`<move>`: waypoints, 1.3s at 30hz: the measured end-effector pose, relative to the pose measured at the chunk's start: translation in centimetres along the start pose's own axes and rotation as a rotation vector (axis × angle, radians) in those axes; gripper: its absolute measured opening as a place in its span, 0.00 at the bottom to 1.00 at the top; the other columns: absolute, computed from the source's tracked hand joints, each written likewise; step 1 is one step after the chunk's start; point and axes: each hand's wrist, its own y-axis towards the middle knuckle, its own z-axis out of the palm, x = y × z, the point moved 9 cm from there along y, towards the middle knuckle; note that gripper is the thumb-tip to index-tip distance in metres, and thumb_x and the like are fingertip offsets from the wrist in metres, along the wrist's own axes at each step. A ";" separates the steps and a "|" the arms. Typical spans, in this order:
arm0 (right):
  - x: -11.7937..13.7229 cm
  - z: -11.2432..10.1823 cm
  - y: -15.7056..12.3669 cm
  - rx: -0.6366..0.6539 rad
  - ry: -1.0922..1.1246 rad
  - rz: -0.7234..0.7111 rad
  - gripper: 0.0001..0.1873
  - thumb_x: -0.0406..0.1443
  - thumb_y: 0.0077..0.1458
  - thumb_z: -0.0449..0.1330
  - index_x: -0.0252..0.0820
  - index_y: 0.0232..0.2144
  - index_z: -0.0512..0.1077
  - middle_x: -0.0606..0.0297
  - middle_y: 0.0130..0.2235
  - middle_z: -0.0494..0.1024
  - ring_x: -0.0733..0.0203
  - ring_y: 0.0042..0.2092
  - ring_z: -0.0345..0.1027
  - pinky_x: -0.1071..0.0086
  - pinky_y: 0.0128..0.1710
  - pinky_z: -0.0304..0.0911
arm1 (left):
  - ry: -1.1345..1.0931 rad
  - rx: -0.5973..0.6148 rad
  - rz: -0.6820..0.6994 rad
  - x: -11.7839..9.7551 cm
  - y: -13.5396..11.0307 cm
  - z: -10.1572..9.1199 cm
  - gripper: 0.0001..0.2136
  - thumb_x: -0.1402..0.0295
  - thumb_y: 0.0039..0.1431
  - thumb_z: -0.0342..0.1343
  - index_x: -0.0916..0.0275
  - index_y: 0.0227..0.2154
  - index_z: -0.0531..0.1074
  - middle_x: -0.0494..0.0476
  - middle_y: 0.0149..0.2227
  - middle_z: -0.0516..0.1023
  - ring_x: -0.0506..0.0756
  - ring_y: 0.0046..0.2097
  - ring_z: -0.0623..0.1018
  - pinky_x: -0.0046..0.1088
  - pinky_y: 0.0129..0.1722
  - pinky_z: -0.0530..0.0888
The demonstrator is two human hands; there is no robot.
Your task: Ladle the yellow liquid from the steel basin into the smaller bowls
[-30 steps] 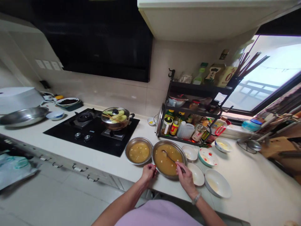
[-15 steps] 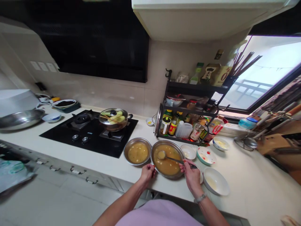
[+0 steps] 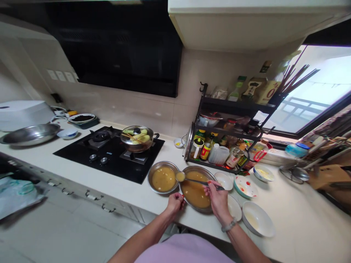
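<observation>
Two steel bowls of yellow-brown liquid stand side by side at the counter's front: a smaller one (image 3: 163, 178) on the left and a larger one (image 3: 196, 191) on the right. My left hand (image 3: 174, 203) is closed on the near rim of the larger bowl. My right hand (image 3: 214, 193) grips the handle of a metal spoon (image 3: 180, 176). The spoon's filled bowl hangs over the gap between the two bowls, by the smaller bowl's right rim.
Several small white and patterned dishes (image 3: 257, 218) lie right of the bowls. A black rack of bottles and jars (image 3: 222, 146) stands behind them. A lidded pot (image 3: 138, 137) sits on the black hob (image 3: 109, 155). A steel pan (image 3: 29, 134) lies far left.
The spoon rose out of the larger bowl with liquid in it and moved left towards the smaller bowl. My left hand stayed on the larger bowl's rim.
</observation>
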 end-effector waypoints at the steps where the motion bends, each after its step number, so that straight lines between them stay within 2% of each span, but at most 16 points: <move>1: 0.0 0.9 0.0 0.020 -0.013 -0.015 0.20 0.46 0.43 0.64 0.38 0.33 0.69 0.63 0.22 0.76 0.61 0.23 0.69 0.72 0.19 0.62 | -0.001 0.001 0.001 0.0 0.0 0.0 0.17 0.56 0.39 0.61 0.62 0.15 0.61 0.48 0.14 0.66 0.44 0.15 0.61 0.22 0.16 0.58; 5: 0.3 4.3 -0.4 0.148 -0.161 -0.135 0.19 0.47 0.49 0.60 0.37 0.34 0.71 0.63 0.21 0.74 0.61 0.23 0.70 0.71 0.21 0.65 | -0.008 0.002 0.007 -0.1 0.0 0.0 0.16 0.57 0.40 0.60 0.62 0.15 0.61 0.48 0.14 0.65 0.45 0.15 0.62 0.22 0.16 0.59; 7: 0.9 5.9 -1.2 0.262 -0.290 -0.266 0.16 0.45 0.54 0.56 0.37 0.36 0.72 0.62 0.24 0.75 0.63 0.24 0.69 0.70 0.24 0.67 | -0.011 0.001 0.008 -0.2 0.0 -0.1 0.16 0.58 0.40 0.60 0.62 0.15 0.61 0.48 0.14 0.66 0.45 0.15 0.62 0.22 0.16 0.58; 10: 2.5 7.7 -3.3 0.432 -0.438 -0.539 0.13 0.38 0.57 0.53 0.40 0.39 0.74 0.60 0.31 0.76 0.63 0.28 0.70 0.69 0.29 0.69 | -0.016 0.000 0.002 -0.2 -0.1 -0.1 0.16 0.57 0.39 0.61 0.62 0.15 0.61 0.48 0.13 0.65 0.45 0.15 0.62 0.23 0.16 0.58; 13: 3.5 7.8 -4.8 0.523 -0.504 -0.748 0.13 0.34 0.58 0.51 0.43 0.41 0.74 0.57 0.37 0.76 0.60 0.35 0.71 0.67 0.34 0.70 | -0.019 0.007 -0.006 -0.1 -0.1 -0.1 0.17 0.56 0.39 0.61 0.62 0.16 0.61 0.47 0.14 0.65 0.45 0.15 0.62 0.22 0.16 0.58; 16: 3.5 5.9 -4.4 0.477 -0.537 -0.800 0.15 0.32 0.58 0.50 0.44 0.44 0.72 0.57 0.39 0.76 0.60 0.36 0.71 0.66 0.35 0.70 | -0.019 0.011 -0.012 0.0 0.0 0.0 0.18 0.55 0.37 0.61 0.62 0.16 0.61 0.48 0.14 0.66 0.45 0.15 0.62 0.22 0.17 0.58; 20: 2.2 1.4 -2.4 0.330 -0.552 -0.668 0.13 0.35 0.58 0.51 0.42 0.44 0.72 0.59 0.35 0.76 0.63 0.29 0.70 0.68 0.29 0.71 | -0.019 0.015 -0.007 0.0 -0.1 -0.1 0.18 0.54 0.37 0.61 0.62 0.16 0.61 0.48 0.15 0.67 0.45 0.16 0.62 0.22 0.17 0.58; 25: -0.1 -2.9 -1.4 0.233 -0.539 -0.443 0.13 0.41 0.54 0.55 0.40 0.38 0.74 0.57 0.35 0.77 0.60 0.29 0.71 0.68 0.26 0.70 | -0.012 0.021 -0.001 -0.1 -0.1 -0.1 0.19 0.53 0.35 0.61 0.62 0.17 0.60 0.48 0.15 0.67 0.44 0.16 0.62 0.22 0.17 0.58; 31: -2.9 -5.6 -0.4 0.048 -0.355 -0.118 0.21 0.49 0.47 0.59 0.38 0.35 0.73 0.63 0.22 0.75 0.61 0.21 0.68 0.67 0.22 0.66 | -0.004 0.023 0.002 0.0 -0.1 0.0 0.20 0.53 0.35 0.61 0.62 0.16 0.60 0.48 0.15 0.67 0.44 0.16 0.62 0.22 0.17 0.58; 35: -3.9 -6.9 0.2 -0.083 -0.144 0.018 0.22 0.48 0.42 0.63 0.38 0.35 0.70 0.63 0.22 0.76 0.59 0.21 0.68 0.68 0.21 0.64 | -0.005 0.027 0.004 0.0 0.0 0.0 0.19 0.53 0.35 0.62 0.62 0.17 0.60 0.48 0.16 0.67 0.45 0.16 0.62 0.22 0.17 0.59; 39: -4.0 -7.3 0.3 -0.132 -0.039 0.093 0.21 0.45 0.40 0.65 0.39 0.34 0.70 0.63 0.22 0.76 0.58 0.23 0.69 0.69 0.21 0.62 | -0.008 0.032 0.005 0.0 0.0 0.0 0.19 0.54 0.35 0.62 0.61 0.17 0.60 0.48 0.15 0.67 0.45 0.16 0.62 0.23 0.16 0.58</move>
